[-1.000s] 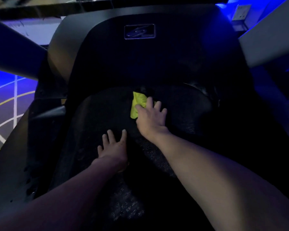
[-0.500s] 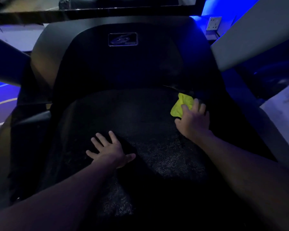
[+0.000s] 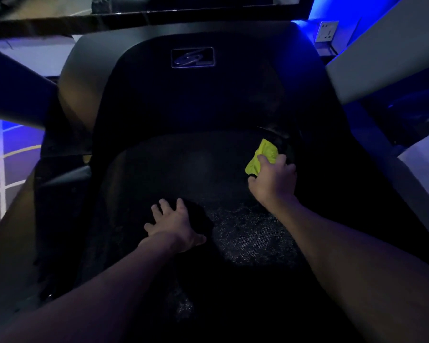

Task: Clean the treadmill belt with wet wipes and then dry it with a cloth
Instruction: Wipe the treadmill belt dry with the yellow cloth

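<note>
The right hand (image 3: 274, 178) has its fingers curled around a bunched-up bright yellow-green cloth (image 3: 263, 155) and presses it down on the dark, bumpy treadmill belt (image 3: 183, 169). The cloth sits at the far right corner of the belt, right where the belt slides under the big black plastic cover (image 3: 208, 100) at the front. The left hand (image 3: 175, 225) lies flat on the belt, nearer the person, with its fingers spread wide. It holds nothing and looks like it is there to lean on.

The room is very dark, so I cannot tell for sure if the belt is wet or dry, or if the cloth is the drying cloth. It looks like it could be.

Here is what could go wrong. The cloth is very close to the gap under the cover. If the hand pushes too far, a loose corner could slip into the gap and get stuck. The fingers could get pinched there too. The belt can roll, so the leaning hand could slide if the person pushes hard, and then they might tip forward. In this dim light, it is also easy to miss a spot, so the left side of the belt could be left unwiped.
</note>
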### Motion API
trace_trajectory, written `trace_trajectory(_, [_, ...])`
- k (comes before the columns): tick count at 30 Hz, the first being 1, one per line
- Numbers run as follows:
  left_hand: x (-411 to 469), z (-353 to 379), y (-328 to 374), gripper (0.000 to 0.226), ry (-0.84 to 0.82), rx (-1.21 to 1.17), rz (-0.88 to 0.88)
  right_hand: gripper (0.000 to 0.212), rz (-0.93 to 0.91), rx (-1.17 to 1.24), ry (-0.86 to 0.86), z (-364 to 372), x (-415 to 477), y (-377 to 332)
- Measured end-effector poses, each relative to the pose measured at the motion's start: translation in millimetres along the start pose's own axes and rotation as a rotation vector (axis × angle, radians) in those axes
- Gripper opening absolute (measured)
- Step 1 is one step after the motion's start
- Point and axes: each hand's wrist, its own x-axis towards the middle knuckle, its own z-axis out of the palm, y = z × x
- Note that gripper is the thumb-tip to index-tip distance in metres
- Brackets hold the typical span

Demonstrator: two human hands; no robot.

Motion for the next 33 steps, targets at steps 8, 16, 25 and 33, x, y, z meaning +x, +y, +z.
trace_trajectory(8, [-12.1, -6.3, -82.3, 0.084, 0.151, -0.01, 0.087, 0.053, -0.256, 0.072, -0.07, 21.0, -56.9, -153.6])
trace_trajectory(16, [-19.3, 7.0, -180.6, 0.087, 0.244, -0.262, 0.116, 0.034, -0.484, 0.176, -0.107, 51.1, -129.0, -303.0])
trace_trajectory(25, [-15.2, 12.3, -155.8, 0.09, 0.289, -0.054, 0.243, 0.034, -0.585, 0.087, -0.151, 44.1, -122.0, -296.5])
trace_trajectory(33, [-30.5, -5.3, -109.8, 0.108, 0.008, -0.029, -0.035, 0.035, -0.59, -0.005, -0.196, 29.7, -101.2, -244.9])
